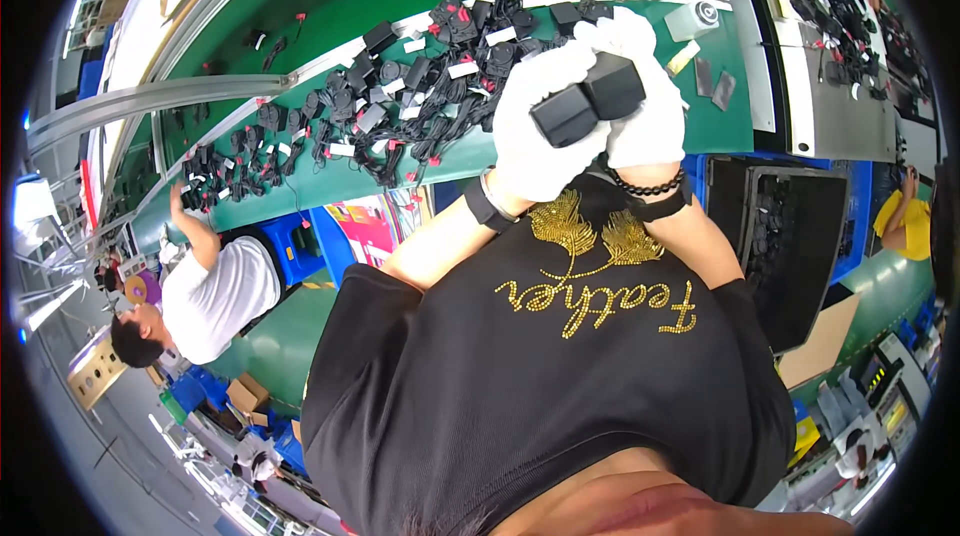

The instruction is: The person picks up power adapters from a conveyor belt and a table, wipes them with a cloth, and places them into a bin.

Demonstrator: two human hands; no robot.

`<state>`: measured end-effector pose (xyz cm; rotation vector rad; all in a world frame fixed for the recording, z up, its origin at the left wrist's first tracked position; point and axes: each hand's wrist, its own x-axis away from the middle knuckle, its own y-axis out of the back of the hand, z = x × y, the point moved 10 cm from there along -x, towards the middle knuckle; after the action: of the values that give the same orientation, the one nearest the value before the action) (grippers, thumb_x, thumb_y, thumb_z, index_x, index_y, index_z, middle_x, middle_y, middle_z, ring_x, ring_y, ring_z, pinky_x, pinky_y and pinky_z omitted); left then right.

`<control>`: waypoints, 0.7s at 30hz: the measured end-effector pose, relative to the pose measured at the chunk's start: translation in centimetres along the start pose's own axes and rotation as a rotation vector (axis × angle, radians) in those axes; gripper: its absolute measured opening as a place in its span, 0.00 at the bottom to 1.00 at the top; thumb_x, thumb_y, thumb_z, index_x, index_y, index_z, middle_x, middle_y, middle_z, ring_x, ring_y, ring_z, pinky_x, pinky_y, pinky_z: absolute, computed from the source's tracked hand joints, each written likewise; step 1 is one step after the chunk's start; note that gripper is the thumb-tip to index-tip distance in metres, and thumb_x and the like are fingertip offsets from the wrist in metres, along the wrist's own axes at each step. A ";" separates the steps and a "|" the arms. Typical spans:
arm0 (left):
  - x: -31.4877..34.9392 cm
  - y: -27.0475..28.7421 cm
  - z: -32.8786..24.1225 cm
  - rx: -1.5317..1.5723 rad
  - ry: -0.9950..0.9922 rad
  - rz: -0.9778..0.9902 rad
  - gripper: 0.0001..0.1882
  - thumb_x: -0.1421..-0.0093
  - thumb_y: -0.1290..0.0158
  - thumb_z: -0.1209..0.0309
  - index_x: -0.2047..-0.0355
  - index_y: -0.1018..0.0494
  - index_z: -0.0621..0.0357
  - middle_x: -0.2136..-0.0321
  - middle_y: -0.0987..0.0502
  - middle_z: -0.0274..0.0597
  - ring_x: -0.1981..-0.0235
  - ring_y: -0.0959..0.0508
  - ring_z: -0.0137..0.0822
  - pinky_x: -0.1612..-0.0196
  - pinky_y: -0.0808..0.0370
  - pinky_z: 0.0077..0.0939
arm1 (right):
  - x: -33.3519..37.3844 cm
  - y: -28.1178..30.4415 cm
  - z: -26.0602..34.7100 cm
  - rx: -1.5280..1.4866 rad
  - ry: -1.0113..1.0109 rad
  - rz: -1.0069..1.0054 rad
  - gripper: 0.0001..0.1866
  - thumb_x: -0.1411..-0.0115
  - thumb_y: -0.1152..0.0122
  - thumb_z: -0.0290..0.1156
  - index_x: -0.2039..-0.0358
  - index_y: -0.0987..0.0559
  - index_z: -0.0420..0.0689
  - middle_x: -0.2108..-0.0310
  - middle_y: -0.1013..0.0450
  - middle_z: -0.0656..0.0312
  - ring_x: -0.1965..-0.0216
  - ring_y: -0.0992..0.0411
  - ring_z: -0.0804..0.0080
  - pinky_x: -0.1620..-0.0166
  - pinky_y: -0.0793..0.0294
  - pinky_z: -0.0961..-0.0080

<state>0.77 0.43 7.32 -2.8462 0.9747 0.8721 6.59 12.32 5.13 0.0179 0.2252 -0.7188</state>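
Observation:
White gloves cover both my hands, raised close together over the near edge of the green bench. My left hand (530, 158) is closed on a black power adapter (565, 118), a boxy block with a slanted face. A second black power adapter (615, 88) sits in my right hand (652, 131), its fingers curled round it. The two blocks touch or nearly touch at their inner corners. Just beyond my hands lies a long heap of black adapters with coiled cables (430, 101), some with white labels and red tips.
A white bottle (692, 21) and two small grey blocks (722, 89) lie right of my hands. A metal rail (340, 48) runs behind the heap. At right stands a black tray (790, 246). A co-worker in white (225, 286) reaches toward the heap's left end.

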 end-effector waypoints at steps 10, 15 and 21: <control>0.1 0.4 0.9 0.033 0.040 -0.058 0.31 0.59 0.36 0.80 0.52 0.31 0.60 0.56 0.26 0.44 0.54 0.25 0.40 0.49 0.28 0.31 | -0.7 -0.6 1.7 0.273 0.085 0.091 0.18 0.42 0.52 0.23 0.51 0.24 0.39 0.58 0.26 0.57 0.54 0.28 0.68 0.48 0.31 0.75; -0.5 0.5 1.1 -0.004 0.114 -0.048 0.30 0.58 0.36 0.79 0.52 0.31 0.60 0.57 0.26 0.44 0.56 0.24 0.39 0.51 0.27 0.30 | 0.6 -0.7 2.4 0.183 -0.065 0.038 0.24 0.43 0.52 0.19 0.45 0.29 0.40 0.55 0.31 0.57 0.53 0.29 0.70 0.49 0.30 0.76; -1.1 0.8 1.4 -0.078 0.172 -0.157 0.32 0.50 0.39 0.77 0.46 0.39 0.66 0.53 0.32 0.49 0.52 0.28 0.40 0.48 0.29 0.32 | 1.8 -3.7 3.6 0.433 0.419 0.138 0.40 0.49 0.43 0.26 0.35 0.46 0.41 0.37 0.45 0.41 0.38 0.43 0.47 0.38 0.41 0.61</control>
<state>-1.11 0.65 6.78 -3.0552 0.7312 0.6759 6.19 8.04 8.52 0.5960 0.4600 -0.6096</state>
